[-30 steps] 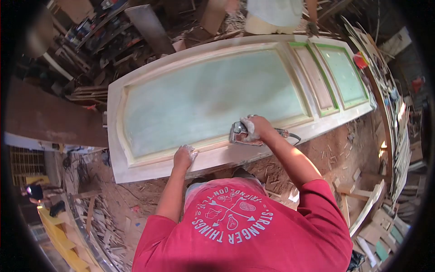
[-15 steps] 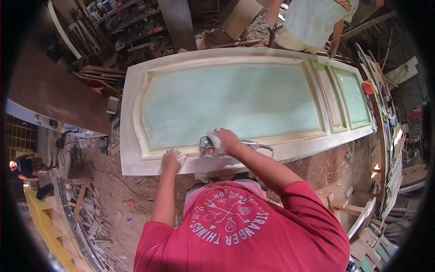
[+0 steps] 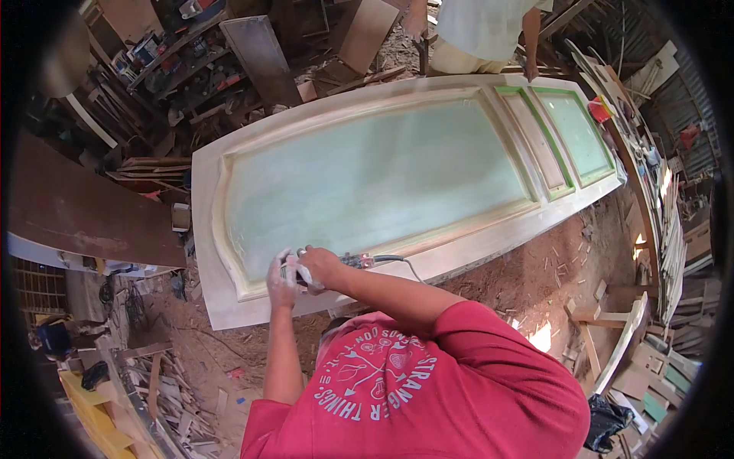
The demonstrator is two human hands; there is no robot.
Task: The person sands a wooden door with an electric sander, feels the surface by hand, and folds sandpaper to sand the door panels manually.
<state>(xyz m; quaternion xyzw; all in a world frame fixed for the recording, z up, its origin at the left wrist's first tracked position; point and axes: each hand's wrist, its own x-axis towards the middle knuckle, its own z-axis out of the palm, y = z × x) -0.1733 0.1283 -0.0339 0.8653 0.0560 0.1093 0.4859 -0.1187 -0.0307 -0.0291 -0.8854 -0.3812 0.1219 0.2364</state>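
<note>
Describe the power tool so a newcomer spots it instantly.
Find the large pale panelled door mid-frame. On its near side, left of centre, the red-shirted person's right hand grips the power tool, set apart by its trailing dark cord.

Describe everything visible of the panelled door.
The panelled door looks wooden and lies flat. Its pale frame holds a large greenish panel, then a narrow pinkish panel and a smaller green panel, both edged bright green. The left hand and right hand meet at a power tool over its near side; a co-worker's hand is at its far edge.
</note>
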